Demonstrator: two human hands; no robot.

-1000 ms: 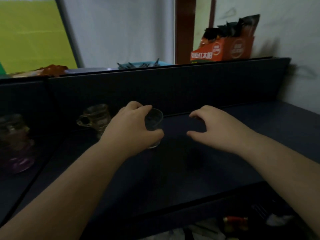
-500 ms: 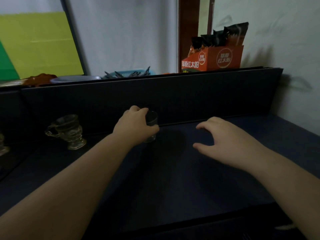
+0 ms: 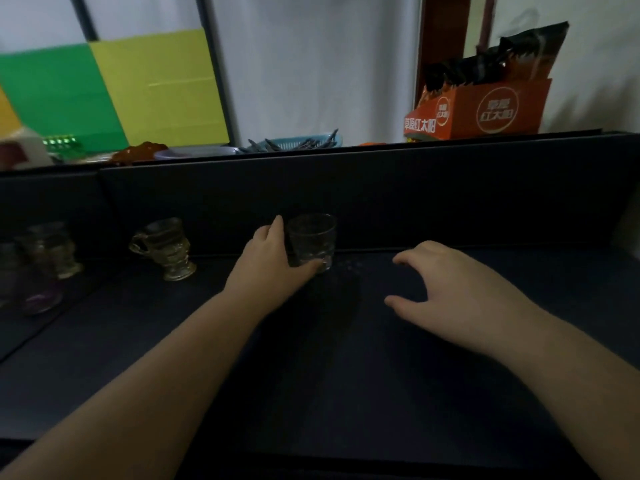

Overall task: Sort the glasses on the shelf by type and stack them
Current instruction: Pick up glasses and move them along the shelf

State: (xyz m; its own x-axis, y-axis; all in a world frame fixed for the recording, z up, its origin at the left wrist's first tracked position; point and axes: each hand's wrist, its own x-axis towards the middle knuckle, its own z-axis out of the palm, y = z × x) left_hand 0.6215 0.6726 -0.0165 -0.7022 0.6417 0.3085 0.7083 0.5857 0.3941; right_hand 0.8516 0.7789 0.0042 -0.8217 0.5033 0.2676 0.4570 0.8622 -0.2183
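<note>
A small clear tumbler glass [image 3: 313, 241] stands upright on the dark shelf [image 3: 346, 358], close to the back panel. My left hand [image 3: 268, 268] wraps its left side and base, thumb low in front. My right hand [image 3: 446, 289] hovers to the right of the glass, fingers apart, holding nothing. A footed glass cup with a handle [image 3: 165, 248] stands further left. At the far left edge are two more footed glasses [image 3: 52, 249], blurred, and a purple-tinted glass [image 3: 40, 299] in front of them.
A dark back panel [image 3: 381, 192] closes the shelf behind. On the ledge above it sit an orange snack box [image 3: 485, 110], a blue basket [image 3: 298, 142] and a plate. A white wall bounds the right side.
The view has shifted left and closer, bringing the far-left glasses into sight. My left hand has set the tumbler near the back panel and slid toward its left side. The right hand stays hovering.
</note>
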